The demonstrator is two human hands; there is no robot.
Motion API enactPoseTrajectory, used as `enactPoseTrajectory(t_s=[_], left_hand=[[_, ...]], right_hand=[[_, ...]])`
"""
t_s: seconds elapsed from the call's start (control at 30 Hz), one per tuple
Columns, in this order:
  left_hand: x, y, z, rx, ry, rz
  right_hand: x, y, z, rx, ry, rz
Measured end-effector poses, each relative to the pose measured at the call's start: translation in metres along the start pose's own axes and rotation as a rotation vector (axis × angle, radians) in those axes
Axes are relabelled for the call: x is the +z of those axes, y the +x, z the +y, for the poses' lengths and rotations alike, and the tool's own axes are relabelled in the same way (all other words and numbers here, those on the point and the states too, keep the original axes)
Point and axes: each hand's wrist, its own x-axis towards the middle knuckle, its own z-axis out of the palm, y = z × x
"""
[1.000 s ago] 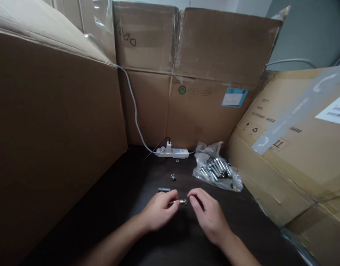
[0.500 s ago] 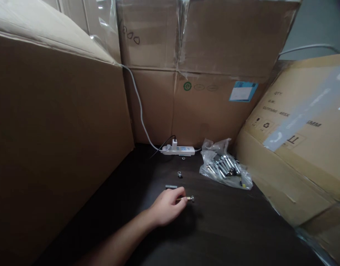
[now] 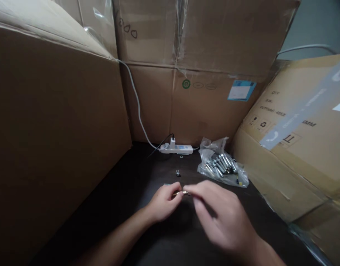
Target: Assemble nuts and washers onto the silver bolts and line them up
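My left hand is closed on a brass-coloured bolt, which lies roughly level just above the dark table. From the right, my right hand pinches the bolt's other end between thumb and fingertips, hiding the wider end piece there. Behind my left knuckles a metal sleeve is mostly covered. Farther back on the table are a small ring with a dark piece beside it and a thin washer.
A clear plastic bag of several metal anchor bolts lies at the back right. A white power strip with a plug and cables stands against the rear carton. Large cartons wall in the left and right of the dark table.
My right hand has come in from the right and taken hold of the bolt's end. My left hand keeps its grip and now covers more of the sleeve.
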Motion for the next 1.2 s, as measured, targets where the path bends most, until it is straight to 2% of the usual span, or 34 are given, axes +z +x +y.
enactPoseTrajectory(t_s=[0.07,0.13,0.23,0.33,0.97,1.1,1.2], left_hand=[[-0.001,0.0,0.001,-0.004,0.007,0.022],[-0.001,-0.001,0.002,-0.018,0.023,0.024],[-0.001,-0.001,0.003,-0.021,0.042,0.018],[-0.001,-0.001,0.004,-0.008,0.047,-0.005],[0.003,-0.002,0.001,-0.015,0.081,-0.079],[0.001,-0.001,0.002,-0.01,0.076,-0.064],[0.001,0.0,0.002,-0.008,0.065,-0.066]], right_hand=[[-0.009,0.039,0.007,-0.016,-0.121,0.007],[-0.008,0.052,0.02,0.013,-0.152,0.002],[0.001,0.042,0.039,0.045,-0.091,-0.101],[0.01,0.031,0.046,0.042,-0.053,-0.15],[0.012,0.034,0.046,0.138,-0.042,-0.193],[0.011,0.033,0.044,0.153,-0.005,-0.171],[0.012,0.032,0.043,0.139,-0.004,-0.201]])
